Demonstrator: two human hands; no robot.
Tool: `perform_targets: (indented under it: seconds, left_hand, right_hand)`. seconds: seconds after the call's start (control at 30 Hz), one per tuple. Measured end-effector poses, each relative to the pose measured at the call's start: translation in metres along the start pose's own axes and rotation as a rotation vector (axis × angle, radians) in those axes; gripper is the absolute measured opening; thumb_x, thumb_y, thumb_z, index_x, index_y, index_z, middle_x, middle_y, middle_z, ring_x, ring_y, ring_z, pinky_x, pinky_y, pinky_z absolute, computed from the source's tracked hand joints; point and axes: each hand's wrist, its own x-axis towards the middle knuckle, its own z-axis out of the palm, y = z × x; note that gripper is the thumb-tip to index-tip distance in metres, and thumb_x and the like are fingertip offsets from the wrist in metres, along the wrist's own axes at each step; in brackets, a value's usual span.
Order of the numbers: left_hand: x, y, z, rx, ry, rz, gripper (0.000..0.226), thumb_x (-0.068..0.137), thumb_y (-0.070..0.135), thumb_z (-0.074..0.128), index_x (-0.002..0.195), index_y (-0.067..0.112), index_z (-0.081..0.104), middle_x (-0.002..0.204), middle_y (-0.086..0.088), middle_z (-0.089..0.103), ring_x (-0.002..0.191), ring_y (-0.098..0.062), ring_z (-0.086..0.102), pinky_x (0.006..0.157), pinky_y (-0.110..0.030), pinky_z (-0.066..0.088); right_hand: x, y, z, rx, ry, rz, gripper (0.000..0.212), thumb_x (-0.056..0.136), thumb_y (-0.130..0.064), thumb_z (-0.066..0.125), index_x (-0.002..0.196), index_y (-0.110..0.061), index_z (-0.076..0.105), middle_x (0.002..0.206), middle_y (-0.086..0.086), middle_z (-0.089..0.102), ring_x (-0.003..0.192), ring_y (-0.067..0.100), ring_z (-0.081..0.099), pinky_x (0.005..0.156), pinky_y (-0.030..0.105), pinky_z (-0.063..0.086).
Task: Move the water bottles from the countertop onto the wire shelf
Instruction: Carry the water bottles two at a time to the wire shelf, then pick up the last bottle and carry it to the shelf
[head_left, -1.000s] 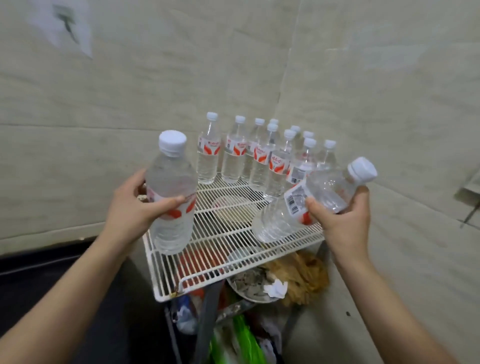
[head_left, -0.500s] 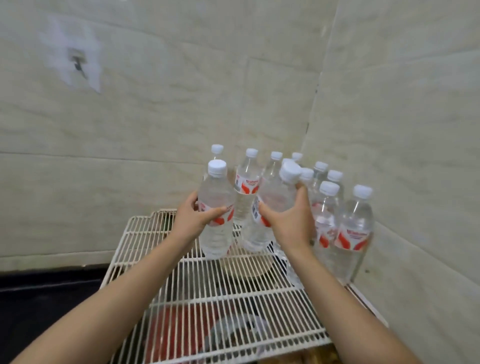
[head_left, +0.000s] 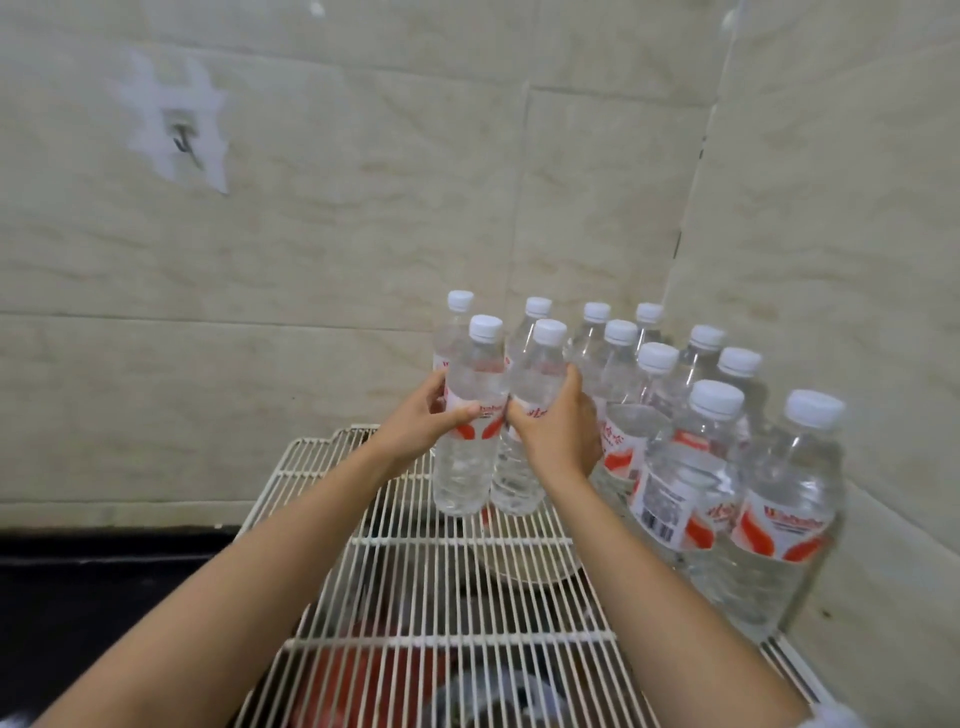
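Observation:
Two clear water bottles with white caps and red-and-white labels stand upright side by side on the white wire shelf (head_left: 415, 587). My left hand (head_left: 421, 423) grips the left bottle (head_left: 467, 467) around its label. My right hand (head_left: 558, 428) wraps around the right bottle (head_left: 524, 467) at the same height. Both bottle bases rest on the wires. Several more identical bottles (head_left: 691, 467) stand in rows behind and to the right, filling the corner of the shelf.
Tiled walls (head_left: 311, 260) meet in a corner right behind the bottles. A hook (head_left: 184, 143) is fixed high on the left wall. Below the shelf wires, a bowl (head_left: 524, 566) and red items show through. A dark surface (head_left: 104, 582) lies to the left.
Both hands moved forward and down with their bottles. The tilted right bottle is upright now, and both bottles stand on the shelf, close together, in front of the back rows.

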Motion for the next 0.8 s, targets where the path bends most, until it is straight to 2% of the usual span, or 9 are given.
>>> perform_targets:
  seconds: [0.07, 0.17, 0.3, 0.37, 0.43, 0.5, 0.6, 0.7, 0.8]
  left_hand:
    - [-0.004, -0.001, 0.0, -0.037, 0.027, 0.001, 0.049, 0.085, 0.014, 0.056, 0.131, 0.02, 0.04, 0.113, -0.002, 0.06, 0.1, -0.015, 0.061, 0.08, -0.026, 0.054]
    - [-0.012, -0.001, -0.001, -0.025, 0.068, 0.009, 0.046, 0.087, 0.015, 0.055, 0.13, 0.021, 0.04, 0.11, 0.001, 0.06, 0.102, -0.018, 0.059, 0.075, -0.023, 0.054]
    - [-0.026, -0.003, 0.006, 0.049, 0.109, 0.009, 0.05, 0.087, 0.021, 0.056, 0.134, 0.025, 0.038, 0.127, 0.0, 0.055, 0.119, -0.021, 0.051, 0.097, -0.042, 0.046]
    - [-0.035, -0.005, 0.009, 0.117, 0.124, 0.021, 0.064, 0.086, 0.025, 0.058, 0.141, 0.029, 0.027, 0.138, 0.007, 0.043, 0.127, -0.015, 0.04, 0.107, -0.042, 0.034]
    - [-0.044, -0.007, 0.007, 0.178, 0.175, -0.013, 0.08, 0.084, 0.03, 0.06, 0.146, 0.027, 0.009, 0.15, 0.004, 0.027, 0.136, -0.017, 0.03, 0.111, -0.042, 0.028]
    - [-0.053, -0.011, -0.003, 0.199, 0.226, -0.07, 0.087, 0.082, 0.036, 0.062, 0.146, 0.026, 0.004, 0.156, -0.006, 0.015, 0.141, -0.024, 0.023, 0.114, -0.048, 0.025]
    - [-0.076, -0.015, -0.028, 0.219, 0.306, -0.098, 0.085, 0.082, 0.034, 0.062, 0.146, 0.023, 0.008, 0.155, -0.013, 0.018, 0.139, -0.028, 0.027, 0.112, -0.046, 0.029]
    - [-0.112, -0.017, -0.062, 0.22, 0.437, -0.127, 0.076, 0.087, 0.028, 0.058, 0.146, 0.019, 0.011, 0.152, -0.016, 0.023, 0.136, -0.029, 0.033, 0.106, -0.039, 0.032]
    - [-0.168, -0.025, -0.106, 0.263, 0.598, -0.187, 0.071, 0.089, 0.028, 0.054, 0.146, 0.021, 0.012, 0.151, -0.013, 0.025, 0.134, -0.027, 0.035, 0.101, -0.037, 0.035]
  right_hand:
    - [-0.008, 0.0, 0.003, -0.024, -0.01, -0.052, 0.085, 0.075, -0.045, 0.067, 0.141, -0.019, 0.019, 0.142, 0.005, 0.044, 0.126, 0.025, 0.044, 0.094, 0.041, 0.043]
    - [-0.018, 0.0, 0.007, -0.032, -0.056, -0.088, 0.093, 0.077, -0.038, 0.068, 0.145, -0.022, 0.005, 0.151, 0.003, 0.029, 0.133, 0.025, 0.037, 0.095, 0.042, 0.044]
    - [-0.029, -0.001, 0.003, -0.037, -0.09, -0.017, 0.102, 0.078, -0.03, 0.069, 0.146, -0.018, -0.006, 0.152, 0.011, 0.024, 0.139, 0.029, 0.025, 0.106, 0.044, 0.033]
    - [-0.037, 0.0, -0.001, -0.06, -0.095, -0.014, 0.103, 0.078, -0.03, 0.068, 0.145, -0.015, -0.008, 0.154, 0.013, 0.018, 0.141, 0.03, 0.017, 0.112, 0.045, 0.024]
    - [-0.047, -0.001, -0.008, -0.065, -0.088, -0.038, 0.102, 0.079, -0.03, 0.068, 0.146, -0.015, -0.008, 0.155, 0.014, 0.012, 0.143, 0.03, 0.01, 0.115, 0.045, 0.017]
    - [-0.059, -0.008, -0.012, -0.044, -0.097, -0.088, 0.097, 0.08, -0.028, 0.065, 0.146, -0.015, -0.005, 0.156, 0.012, 0.008, 0.144, 0.028, 0.006, 0.116, 0.042, 0.01]
    - [-0.087, -0.033, -0.013, 0.068, -0.126, -0.187, 0.089, 0.082, -0.027, 0.063, 0.146, -0.017, 0.001, 0.156, 0.009, 0.011, 0.143, 0.024, 0.006, 0.116, 0.037, 0.006]
    - [-0.125, -0.068, 0.002, 0.221, -0.226, -0.287, 0.084, 0.082, -0.027, 0.063, 0.145, -0.015, 0.009, 0.153, 0.007, 0.019, 0.142, 0.021, 0.015, 0.115, 0.036, 0.015]
    - [-0.173, -0.111, 0.026, 0.321, -0.368, -0.406, 0.08, 0.083, -0.027, 0.062, 0.145, -0.014, 0.012, 0.151, 0.007, 0.023, 0.14, 0.02, 0.018, 0.114, 0.032, 0.017]
